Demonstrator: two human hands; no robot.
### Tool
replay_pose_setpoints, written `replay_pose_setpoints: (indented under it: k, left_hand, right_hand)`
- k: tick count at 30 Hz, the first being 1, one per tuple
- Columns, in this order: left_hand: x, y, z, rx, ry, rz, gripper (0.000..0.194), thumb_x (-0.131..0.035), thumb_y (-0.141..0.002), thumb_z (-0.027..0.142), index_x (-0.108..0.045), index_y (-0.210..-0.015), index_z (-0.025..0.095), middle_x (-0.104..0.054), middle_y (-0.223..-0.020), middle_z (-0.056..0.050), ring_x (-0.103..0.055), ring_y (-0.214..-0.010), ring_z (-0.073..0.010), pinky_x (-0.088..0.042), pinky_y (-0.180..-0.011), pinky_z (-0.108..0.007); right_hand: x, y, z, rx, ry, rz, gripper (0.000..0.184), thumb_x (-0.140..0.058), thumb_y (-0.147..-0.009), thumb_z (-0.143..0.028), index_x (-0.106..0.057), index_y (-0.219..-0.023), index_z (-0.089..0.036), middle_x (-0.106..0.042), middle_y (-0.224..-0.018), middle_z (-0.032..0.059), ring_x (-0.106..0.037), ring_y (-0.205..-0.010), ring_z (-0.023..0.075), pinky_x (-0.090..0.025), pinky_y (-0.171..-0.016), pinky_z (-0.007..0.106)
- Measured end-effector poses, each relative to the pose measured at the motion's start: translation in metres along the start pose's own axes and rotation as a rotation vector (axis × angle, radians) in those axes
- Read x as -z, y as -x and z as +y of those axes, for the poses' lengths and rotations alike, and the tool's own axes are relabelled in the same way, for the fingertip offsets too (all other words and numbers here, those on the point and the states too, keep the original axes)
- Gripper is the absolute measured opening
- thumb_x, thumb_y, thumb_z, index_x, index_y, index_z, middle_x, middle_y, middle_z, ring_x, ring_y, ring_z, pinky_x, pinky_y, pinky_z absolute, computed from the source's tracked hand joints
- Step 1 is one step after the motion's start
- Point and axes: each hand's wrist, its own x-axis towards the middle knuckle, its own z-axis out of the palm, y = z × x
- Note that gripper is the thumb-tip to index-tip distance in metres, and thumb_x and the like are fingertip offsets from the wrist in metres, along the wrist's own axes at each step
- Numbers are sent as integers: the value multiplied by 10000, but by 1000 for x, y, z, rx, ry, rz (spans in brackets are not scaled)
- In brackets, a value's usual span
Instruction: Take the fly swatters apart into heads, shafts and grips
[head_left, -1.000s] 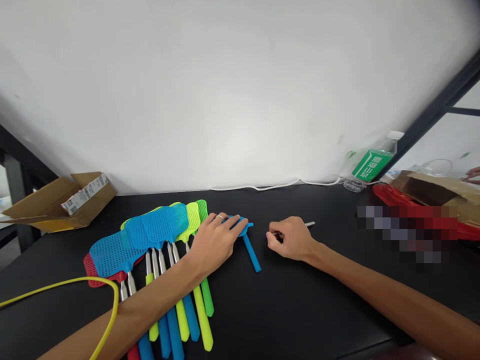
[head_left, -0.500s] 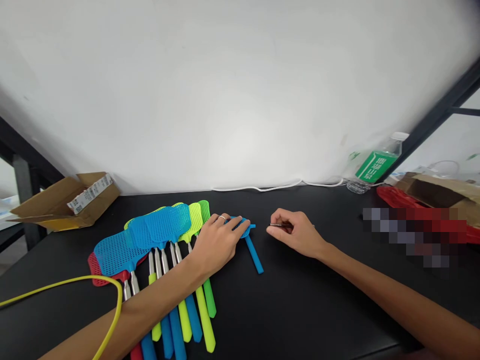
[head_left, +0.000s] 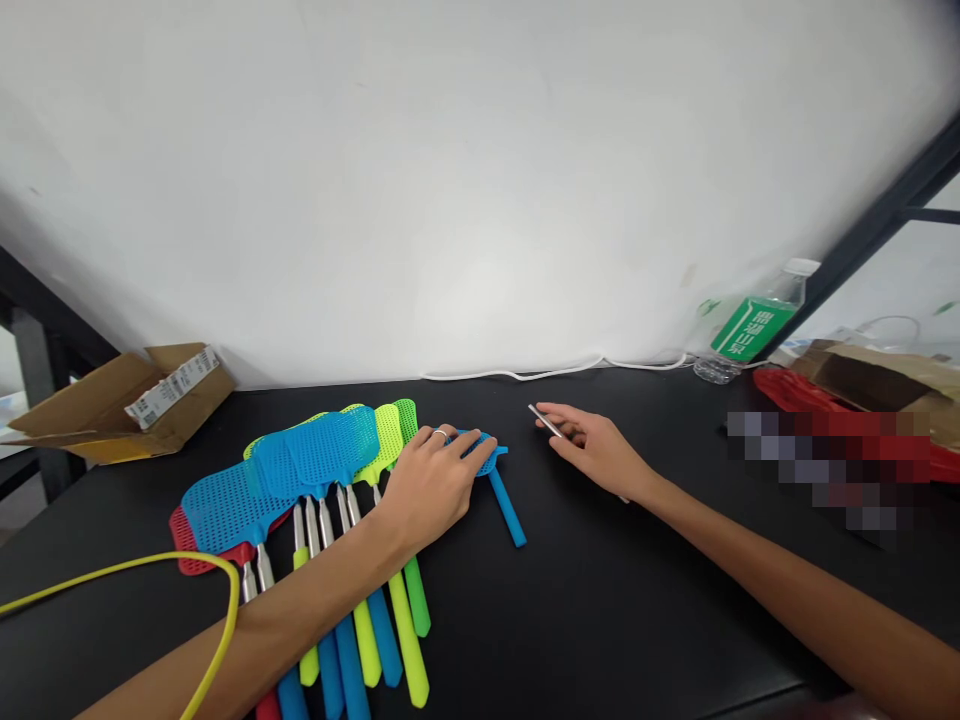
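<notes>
Two hands working the black tabletop (head_left: 637,620): the left hand (head_left: 427,487) lies open, fingers resting on the head of a blue fly swatter (head_left: 489,458) whose handle runs toward the person, while the right hand (head_left: 592,447) narrowly pinches a thin steel rod (head_left: 546,421) slanting just right of it.

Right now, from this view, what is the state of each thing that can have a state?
Left hand, pressing on blue plastic piece
Right hand, gripping thin metal rod
Blue plastic piece, lying flat
Fly swatters, overlapping in a row
Cardboard box, flaps open
Water bottle, capped
</notes>
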Motion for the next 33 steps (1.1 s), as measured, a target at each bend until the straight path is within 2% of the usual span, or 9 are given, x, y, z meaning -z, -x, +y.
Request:
replay_pose_setpoints:
  k: [4,8,16,26,33]
  left_hand:
    - [1,0,1,4,24,-22,415,-572,-882,101,-655,-1277,200,-717,-1272,-93,-669,-1087,-338,-531,-854,-497]
    - [2,0,1,7,26,-33,386,-577,-890,126,-666,-1257,206,-717,-1271,-90,-665,-1089,-339,-531,-855,-497]
    - [2,0,1,11,28,-39,403,-573,-882,121,-663,-1266,201,-719,-1270,-80,-661,-1081,-335,-539,-859,-496]
    - [1,-1,0,-5,20,-2,377,-562,-882,132,-678,-1235,193,-730,-1253,-85,-665,-1060,-329,-546,-839,-486]
    - [2,0,0,1,29,-3,380,-582,-876,132,-673,-1238,198,-730,-1249,-76,-664,-1057,-328,-540,-840,-490]
  right_hand:
    - [-2,4,-7,108,291,7,447,-599,-869,-203,-670,-1303,-283,-695,-1156,46,-591,-630,117,-518,-685,320]
    - [0,5,-9,94,381,33,398,-618,-868,-199,-680,-1254,-271,-673,-1130,31,-560,-549,85,-509,-698,320]
    - [0,5,-4,100,379,52,385,-614,-872,-217,-659,-1252,-259,-648,-1172,44,-569,-554,89,-511,-701,321]
    - [0,4,-4,47,260,62,334,-602,-893,-298,-663,-1219,-263,-650,-1207,49,-550,-520,80,-501,-666,325]
    - [4,1,-2,-14,183,75,407,-587,-902,-338,-585,-1297,-244,-662,-1208,60,-538,-496,71,-506,-623,312]
